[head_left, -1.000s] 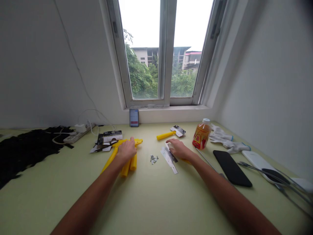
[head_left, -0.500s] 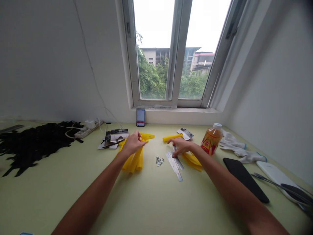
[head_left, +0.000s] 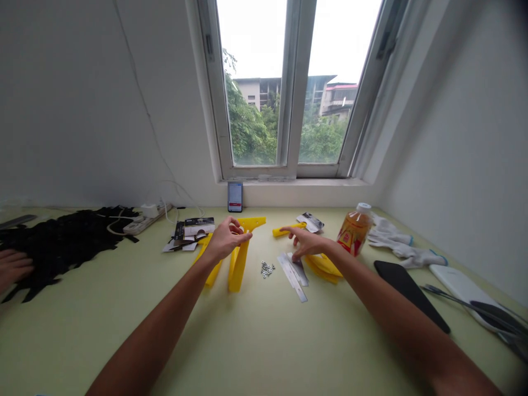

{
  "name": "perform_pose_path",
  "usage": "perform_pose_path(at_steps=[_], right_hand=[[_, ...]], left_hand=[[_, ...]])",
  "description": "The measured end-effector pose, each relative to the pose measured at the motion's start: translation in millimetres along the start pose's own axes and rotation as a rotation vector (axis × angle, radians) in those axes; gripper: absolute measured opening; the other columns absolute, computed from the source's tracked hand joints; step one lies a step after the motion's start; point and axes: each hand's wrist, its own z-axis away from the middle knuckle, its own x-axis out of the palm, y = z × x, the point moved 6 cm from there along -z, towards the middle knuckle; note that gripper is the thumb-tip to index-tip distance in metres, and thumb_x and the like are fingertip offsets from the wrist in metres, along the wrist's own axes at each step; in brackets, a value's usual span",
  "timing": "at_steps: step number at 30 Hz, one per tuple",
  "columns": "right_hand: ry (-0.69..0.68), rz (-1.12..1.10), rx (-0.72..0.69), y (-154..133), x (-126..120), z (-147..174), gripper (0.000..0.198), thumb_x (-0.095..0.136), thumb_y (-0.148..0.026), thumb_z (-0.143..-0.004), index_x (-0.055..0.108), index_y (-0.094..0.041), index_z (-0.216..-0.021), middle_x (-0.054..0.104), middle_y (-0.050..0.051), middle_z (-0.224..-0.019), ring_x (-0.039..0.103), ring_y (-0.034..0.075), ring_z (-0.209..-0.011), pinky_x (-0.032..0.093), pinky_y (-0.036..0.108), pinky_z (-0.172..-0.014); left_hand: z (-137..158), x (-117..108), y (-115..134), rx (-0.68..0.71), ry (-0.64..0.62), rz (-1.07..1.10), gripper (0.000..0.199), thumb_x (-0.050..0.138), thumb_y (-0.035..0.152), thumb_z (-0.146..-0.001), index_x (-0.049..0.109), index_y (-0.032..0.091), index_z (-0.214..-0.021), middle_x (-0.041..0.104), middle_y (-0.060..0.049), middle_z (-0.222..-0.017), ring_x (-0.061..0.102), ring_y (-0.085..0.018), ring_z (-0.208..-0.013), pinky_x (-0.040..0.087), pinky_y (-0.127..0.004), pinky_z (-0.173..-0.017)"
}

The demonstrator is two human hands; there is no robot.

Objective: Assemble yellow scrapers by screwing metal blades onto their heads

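**Two hands at yellow plastic parts on a green tabletop**

While the left hand (head_left: 226, 238) closes its fingers around the upper end of a yellow bracket (head_left: 239, 258), lifting that end off the tabletop (head_left: 256, 341), the lower end of the piece rests on the surface just below the wrist. More yellow bars (head_left: 209, 263) lie flat directly under and to the left of this hand, touching the held piece. The right hand (head_left: 307, 245) is spread, palm down, holding nothing; its fingertips rest on or just above two flat metal strips (head_left: 293, 269) that run toward the viewer. A second stack of yellow pieces (head_left: 324, 267) lies partly under the right wrist. Between the two hands sits a small heap of metal nuts (head_left: 267, 268), apart from both. Just beyond the right fingertips lies a yellow handle (head_left: 287, 230) with a printed packet (head_left: 312, 221) at its far end. To the right of that hand stands a bottle of amber drink (head_left: 353, 236), then white gloves (head_left: 398, 242), a dark phone (head_left: 408, 291) and a white tray (head_left: 462, 286). Beyond the left hand are opened card packages (head_left: 190, 231), a power strip (head_left: 142, 220) and a small phone (head_left: 235, 196) propped at the window sill. Far to the left, black material (head_left: 58, 242) covers the tabletop, with another person's hand (head_left: 12, 267) at its edge.
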Motion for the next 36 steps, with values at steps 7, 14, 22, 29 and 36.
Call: perform_pose_path(at_steps=[7,14,22,29,36], right_hand=[[-0.085,0.081,0.056,-2.7,-4.7,14.2,0.098,0.083,-0.046,-0.051,0.043,-0.027,-0.139,0.056,0.009,-0.116,0.053,0.029,-0.107,0.043,0.043,-0.092],[-0.174,0.239,0.081,-19.9,10.3,28.9,0.106,0.085,-0.051,-0.042,0.043,-0.037,-0.138,0.054,0.009,-0.121,0.045,0.038,-0.115,0.032,0.052,-0.097],[-0.198,0.247,0.104,-27.3,12.8,26.4,0.097,0.085,-0.048,-0.043,0.049,-0.034,-0.131,0.057,0.007,-0.108,0.047,0.035,-0.109,0.035,0.049,-0.095],[-0.025,-0.136,-0.054,-41.6,12.9,32.0,0.092,0.078,-0.026,-0.059,0.034,-0.029,-0.140,0.050,0.003,-0.107,0.056,0.020,-0.095,0.048,0.032,-0.082],[0.012,-0.501,-0.172,-72.0,17.5,45.3,0.096,0.067,-0.012,-0.070,0.015,-0.039,-0.146,0.049,-0.001,-0.100,0.053,0.007,-0.068,0.048,0.023,-0.061]], left_hand=[[8.2,21.0,19.8,-0.014,-0.129,0.122,0.045,0.079,0.036,-0.066,0.045,0.018,-0.088,0.061,0.000,-0.077,0.064,-0.015,-0.068,0.052,-0.027,-0.061],[10.7,18.7,15.4,-0.013,-0.166,0.106,0.043,0.078,0.033,-0.069,0.045,0.018,-0.092,0.063,-0.001,-0.079,0.066,-0.016,-0.068,0.053,-0.029,-0.062],[13.9,25.6,16.9,-0.051,-0.198,0.164,0.042,0.079,0.030,-0.068,0.045,0.018,-0.091,0.063,-0.001,-0.077,0.066,-0.016,-0.068,0.052,-0.028,-0.061],[17.1,34.0,12.8,-0.100,-0.253,0.301,0.044,0.079,0.032,-0.068,0.046,0.019,-0.093,0.063,-0.004,-0.084,0.068,-0.021,-0.077,0.054,-0.033,-0.065],[36.9,54.5,6.3,-0.124,-0.317,0.670,0.039,0.071,0.034,-0.075,0.043,0.018,-0.098,0.065,-0.007,-0.088,0.070,-0.022,-0.075,0.055,-0.037,-0.068]])
